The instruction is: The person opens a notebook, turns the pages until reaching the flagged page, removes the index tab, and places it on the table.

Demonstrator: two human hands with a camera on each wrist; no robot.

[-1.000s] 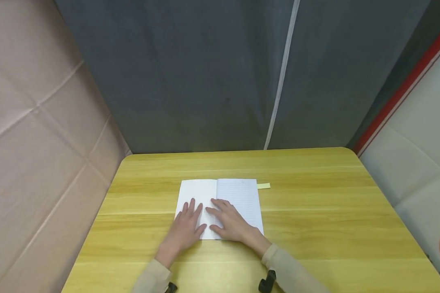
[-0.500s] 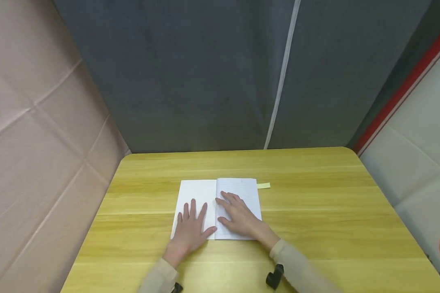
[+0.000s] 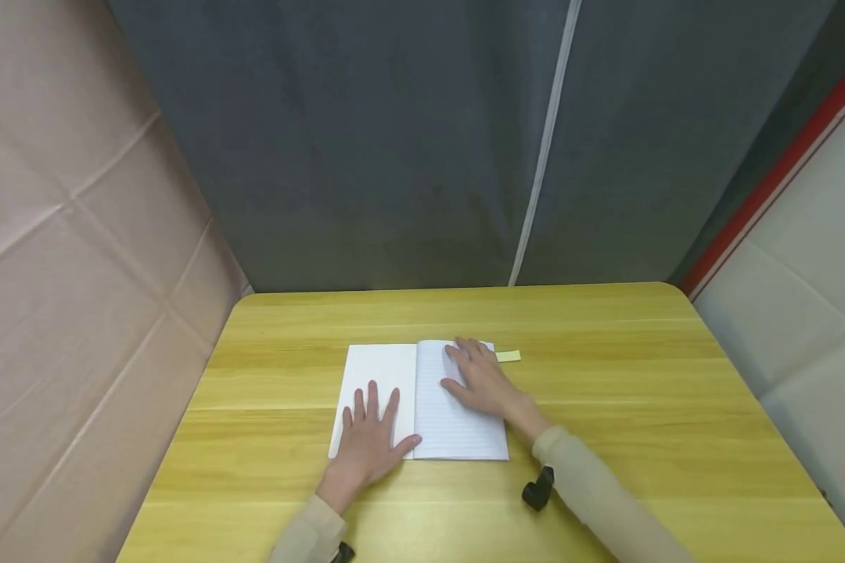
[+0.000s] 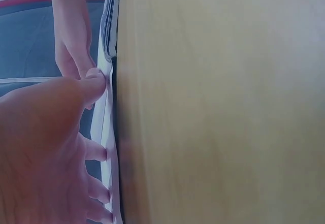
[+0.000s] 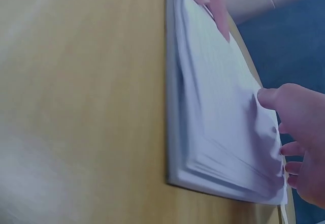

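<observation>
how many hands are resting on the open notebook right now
2. The left hand lies flat on the blank left page of the open white lined notebook; the right hand rests on the upper right page, near the small yellow sticky tab.

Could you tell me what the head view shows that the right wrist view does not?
Only the head view shows the whole table, the yellow slip beside the notebook, and the left hand flat on the left page. Only the right wrist view shows the stacked page edges. Both show the notebook and the right hand on the lined page.
</observation>
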